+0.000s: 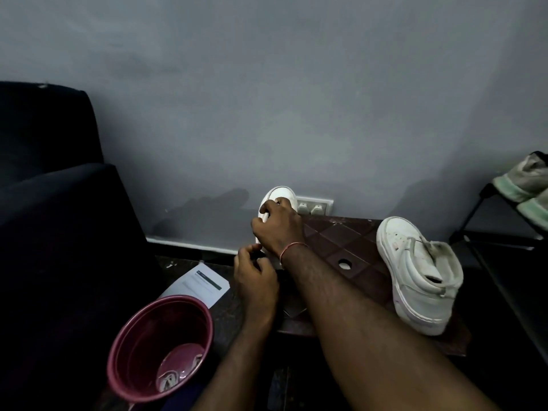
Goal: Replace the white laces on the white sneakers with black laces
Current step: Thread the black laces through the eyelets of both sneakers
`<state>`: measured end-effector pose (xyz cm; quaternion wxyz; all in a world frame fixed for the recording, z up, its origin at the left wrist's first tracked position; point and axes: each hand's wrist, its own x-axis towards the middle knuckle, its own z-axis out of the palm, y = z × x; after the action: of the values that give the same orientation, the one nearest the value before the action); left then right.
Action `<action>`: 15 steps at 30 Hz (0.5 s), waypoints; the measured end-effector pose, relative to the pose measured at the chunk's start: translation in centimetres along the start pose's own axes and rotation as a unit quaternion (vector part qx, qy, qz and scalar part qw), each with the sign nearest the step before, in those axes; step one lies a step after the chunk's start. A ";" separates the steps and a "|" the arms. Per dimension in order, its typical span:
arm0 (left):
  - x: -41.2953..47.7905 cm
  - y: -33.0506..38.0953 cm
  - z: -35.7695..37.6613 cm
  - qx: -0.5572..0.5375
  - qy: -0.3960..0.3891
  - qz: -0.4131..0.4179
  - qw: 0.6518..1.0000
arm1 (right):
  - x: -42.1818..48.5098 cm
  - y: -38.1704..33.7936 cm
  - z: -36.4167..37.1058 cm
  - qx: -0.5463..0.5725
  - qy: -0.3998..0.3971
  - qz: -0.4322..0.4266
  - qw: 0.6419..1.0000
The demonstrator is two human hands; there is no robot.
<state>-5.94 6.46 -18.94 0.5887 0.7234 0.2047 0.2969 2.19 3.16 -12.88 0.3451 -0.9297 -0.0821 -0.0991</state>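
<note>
White laces [170, 379], by appearance the removed set, lie in the maroon bucket [139, 336] at far left, kept out of the work area. A printed sheet [204, 284] lies just beyond it. Left hand [255, 280]: fingers curled in a pinch at the near end of the held sneaker [281, 192]; what they hold is too dark to confirm. Right hand [275, 229]: fingers grasp that shoe, steadying it at the desk [335, 241] left edge, toe toward the wall. Both hands hide its eyelets. The 2nd sneaker [415, 280] rests on its side at right, apart.
</note>
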 end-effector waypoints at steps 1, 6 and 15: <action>-0.1 0.1 -0.1 -0.009 -0.010 -0.009 1.000 | 0.0 -0.1 -0.1 -0.002 -0.007 0.004 1.000; -0.5 1.0 -0.6 -0.034 -0.033 -0.033 0.998 | -0.9 -0.4 -0.7 -0.012 -0.028 0.027 0.999; -0.9 0.7 -1.7 0.000 -0.079 -0.018 0.997 | -3.8 1.2 -4.6 -0.072 -0.082 0.017 0.994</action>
<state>-7.76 6.93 -18.26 0.6088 0.7405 0.1706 0.2279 -1.80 -1.14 -11.12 0.2705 -0.9585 -0.0874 -0.0221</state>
